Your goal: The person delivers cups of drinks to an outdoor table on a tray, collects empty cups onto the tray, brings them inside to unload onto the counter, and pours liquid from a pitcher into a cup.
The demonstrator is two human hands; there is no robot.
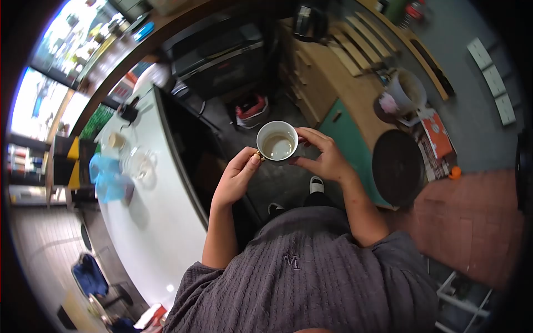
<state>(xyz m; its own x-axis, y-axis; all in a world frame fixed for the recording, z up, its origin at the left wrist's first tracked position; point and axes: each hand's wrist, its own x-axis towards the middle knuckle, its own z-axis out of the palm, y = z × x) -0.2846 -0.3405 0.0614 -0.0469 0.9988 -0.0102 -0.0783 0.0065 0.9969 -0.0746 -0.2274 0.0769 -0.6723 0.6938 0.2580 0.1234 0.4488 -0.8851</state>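
A white cup (277, 129) with a gold-coloured handle is held up in front of my body, between both hands. Some pale, see-through liquid seems to lie in its bottom. My left hand (240, 173) pinches the handle at the cup's lower left. Around the right side of the cup curl the fingers and thumb of my right hand (325, 154). The floor and my feet show below the cup.
On the left, a white counter (155, 244) bears a blue jug (114, 180), a clear glass vessel (141, 165) and a black moka pot (128, 111). A wooden counter on the right carries a round dark tray (397, 168), a pale bucket (404, 91) and wooden slats (361, 44).
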